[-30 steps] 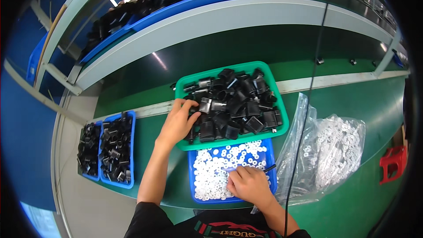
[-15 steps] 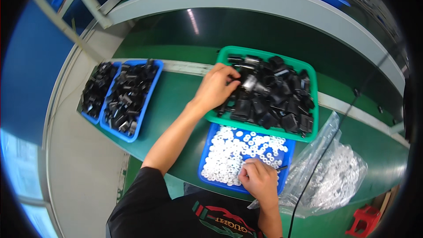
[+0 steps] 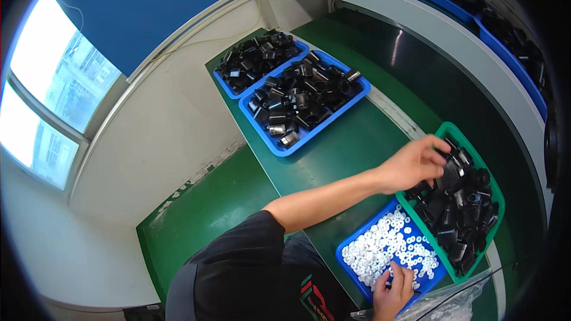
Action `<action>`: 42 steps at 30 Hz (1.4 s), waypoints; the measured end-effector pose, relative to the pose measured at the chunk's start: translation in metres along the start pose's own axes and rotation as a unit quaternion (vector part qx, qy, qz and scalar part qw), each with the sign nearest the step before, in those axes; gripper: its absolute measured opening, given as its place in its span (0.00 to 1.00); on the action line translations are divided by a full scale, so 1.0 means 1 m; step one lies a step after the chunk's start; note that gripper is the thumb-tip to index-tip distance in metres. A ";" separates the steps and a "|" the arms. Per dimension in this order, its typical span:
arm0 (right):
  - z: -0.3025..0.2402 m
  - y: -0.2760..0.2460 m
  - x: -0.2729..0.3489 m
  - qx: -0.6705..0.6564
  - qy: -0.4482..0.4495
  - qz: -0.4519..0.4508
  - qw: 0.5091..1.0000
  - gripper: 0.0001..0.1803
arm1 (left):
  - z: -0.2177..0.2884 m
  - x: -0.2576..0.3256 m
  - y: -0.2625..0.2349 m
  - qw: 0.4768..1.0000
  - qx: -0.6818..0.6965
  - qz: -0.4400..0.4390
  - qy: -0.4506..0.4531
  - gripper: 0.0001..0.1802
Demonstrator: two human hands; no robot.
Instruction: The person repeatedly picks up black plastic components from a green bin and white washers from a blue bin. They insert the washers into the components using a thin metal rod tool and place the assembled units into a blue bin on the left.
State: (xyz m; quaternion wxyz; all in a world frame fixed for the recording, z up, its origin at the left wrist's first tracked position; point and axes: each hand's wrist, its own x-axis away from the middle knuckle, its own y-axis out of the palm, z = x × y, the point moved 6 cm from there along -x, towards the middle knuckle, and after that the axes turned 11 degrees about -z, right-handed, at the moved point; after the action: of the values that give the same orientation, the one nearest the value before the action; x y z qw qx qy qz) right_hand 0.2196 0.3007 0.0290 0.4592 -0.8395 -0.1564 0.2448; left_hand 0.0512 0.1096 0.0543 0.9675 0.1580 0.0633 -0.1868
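In the head view, our left hand (image 3: 410, 166) reaches over the near rim of the green tray (image 3: 498, 199) and closes its fingers on 1 of the black parts (image 3: 461, 202) heaped inside; a dark piece shows at the fingertips, so we judge the hand to be holding it in a narrow pinch. Our right hand (image 3: 394, 285) rests low in the blue tray (image 3: 348, 261) of white rings (image 3: 386, 244), fingers curled down among them; we cannot tell whether it has 1 pinched or is only touching the pile.

The black parts look like short moulded housings, blocky and tubular, matt with a few glossy edges. We judge them light, stiff and not fragile, with corners that give a sure hold across 2 flat sides. The rings are small, flat, white discs with a hole, probably plastic; we expect them to be very light and slippery, best picked by the edge between thumb and forefinger.

A clear bag (image 3: 452, 306) of more white pieces lies just beside the blue tray at the lower edge. Further along the green bench (image 3: 345, 148) sit 2 more blue trays (image 3: 279, 145) filled with black parts, some with shiny metal ends. A grey shelf (image 3: 428, 21) curves above, carrying blue bins of dark parts.
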 end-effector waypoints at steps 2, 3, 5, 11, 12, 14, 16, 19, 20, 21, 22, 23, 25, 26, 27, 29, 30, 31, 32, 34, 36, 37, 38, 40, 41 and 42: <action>-0.002 -0.002 -0.004 -0.007 -0.014 0.015 1.000 0.12 | -0.009 0.011 0.014 0.985 0.154 -0.067 -0.039 0.26; -0.003 -0.005 -0.004 -0.009 -0.015 0.020 1.000 0.12 | -0.015 0.015 0.026 0.966 0.227 -0.113 -0.057 0.29; -0.002 -0.005 -0.006 -0.012 -0.015 0.036 0.999 0.11 | -0.019 0.021 0.042 0.932 0.320 -0.148 -0.079 0.31; 0.013 -0.005 -0.005 -0.015 -0.012 0.062 0.998 0.15 | -0.047 0.048 0.061 0.853 0.471 -0.197 -0.106 0.29; 0.013 -0.010 -0.008 -0.054 -0.003 0.063 0.997 0.15 | -0.048 0.051 0.066 0.824 0.511 -0.225 -0.094 0.26; 0.011 -0.019 -0.008 -0.143 0.025 0.089 0.985 0.15 | -0.054 0.057 0.073 0.808 0.531 -0.232 -0.106 0.24; 0.009 -0.030 -0.007 -0.224 0.031 0.135 0.965 0.17 | -0.052 0.059 0.086 0.834 0.497 -0.197 -0.136 0.27; 0.001 -0.045 -0.009 -0.239 0.015 0.184 0.953 0.17 | -0.058 0.060 0.085 0.898 0.375 -0.185 -0.134 0.32; 0.000 -0.046 -0.008 -0.227 0.004 0.194 0.954 0.18 | -0.055 0.060 0.087 0.908 0.348 -0.188 -0.134 0.32; 0.000 -0.047 -0.008 -0.234 0.008 0.201 0.951 0.18 | -0.052 0.060 0.086 0.918 0.309 -0.218 -0.116 0.30; 0.000 -0.050 -0.008 -0.241 0.011 0.207 0.948 0.18 | -0.050 0.058 0.084 0.926 0.269 -0.247 -0.096 0.28; 0.001 -0.052 -0.009 -0.248 0.014 0.212 0.945 0.18 | -0.047 0.058 0.085 0.931 0.229 -0.274 -0.075 0.26; 0.001 -0.056 -0.010 -0.244 0.007 0.206 0.948 0.17 | -0.045 0.059 0.086 0.941 0.191 -0.273 -0.054 0.22; 0.001 -0.057 -0.010 -0.245 0.007 0.202 0.948 0.17 | -0.045 0.060 0.086 0.944 0.164 -0.282 -0.039 0.22; 0.001 -0.059 -0.010 -0.247 0.004 0.199 0.948 0.18 | -0.045 0.060 0.085 0.947 0.135 -0.290 -0.024 0.22; 0.003 -0.063 -0.006 -0.228 -0.001 0.210 0.951 0.18 | -0.045 0.059 0.086 0.948 0.080 -0.308 0.020 0.23; 0.004 -0.063 -0.003 -0.226 0.001 0.219 0.949 0.19 | -0.047 0.059 0.087 0.951 0.077 -0.299 0.032 0.23; 0.005 -0.065 -0.001 -0.224 0.004 0.229 0.947 0.19 | -0.048 0.059 0.087 0.953 0.074 -0.291 0.044 0.24; 0.005 -0.066 -0.001 -0.224 0.026 0.200 0.953 0.20 | -0.047 0.058 0.086 0.950 0.047 -0.304 0.053 0.25; 0.000 -0.067 -0.005 -0.200 0.029 0.150 0.968 0.22 | -0.049 0.059 0.086 0.954 0.028 -0.293 0.061 0.26; -0.004 -0.069 -0.014 -0.158 0.030 0.098 0.982 0.28 | -0.049 0.059 0.087 0.954 0.015 -0.294 0.064 0.26; -0.003 -0.067 -0.016 -0.137 0.032 0.100 0.985 0.29 | -0.050 0.059 0.088 0.954 0.009 -0.292 0.062 0.26; -0.004 -0.063 -0.017 -0.116 0.034 0.101 0.987 0.30 | -0.050 0.061 0.088 0.955 0.004 -0.290 0.060 0.26; -0.002 -0.059 -0.017 -0.097 0.036 0.116 0.988 0.32 | -0.051 0.061 0.090 0.956 0.001 -0.288 0.059 0.26; -0.001 -0.056 -0.016 -0.088 0.038 0.124 0.988 0.34 | -0.052 0.062 0.090 0.956 0.005 -0.286 0.059 0.26; -0.001 -0.056 -0.015 -0.088 0.041 0.128 0.987 0.34 | -0.053 0.062 0.090 0.958 0.008 -0.281 0.058 0.26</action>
State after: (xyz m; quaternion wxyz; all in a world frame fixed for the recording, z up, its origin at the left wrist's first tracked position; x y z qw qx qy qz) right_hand 0.2053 0.3220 0.0810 0.3547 -0.8989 -0.0497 0.2524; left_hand 0.1396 0.1851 0.0184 0.8693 0.1519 0.1597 -0.4425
